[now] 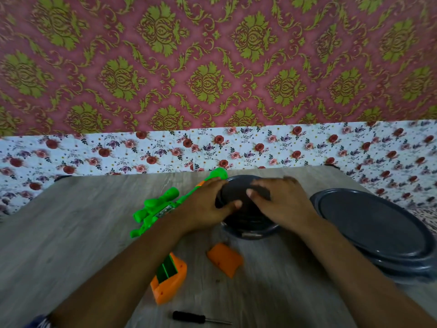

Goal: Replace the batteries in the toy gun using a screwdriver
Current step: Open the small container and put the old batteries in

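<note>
The green toy gun (156, 209) lies diagonally on the wooden table (71, 233), with its orange stock (169, 280) nearest me and the battery bay open. The loose orange battery cover (224, 259) lies to the right of the stock. A small black-handled screwdriver (201, 318) lies at the near edge. Both hands are over a dark grey bowl (250, 229) behind the cover. My left hand (208, 204) grips its left rim, thumb inside. My right hand (281, 202) reaches into the bowl with fingers bent down. The bowl's contents are hidden and blurred.
A dark grey round lid (373, 230) lies on the table at the right, overhanging the edge. A floral cloth (236, 147) and a patterned wall (212, 67) rise behind the table. My left forearm crosses over the middle of the gun.
</note>
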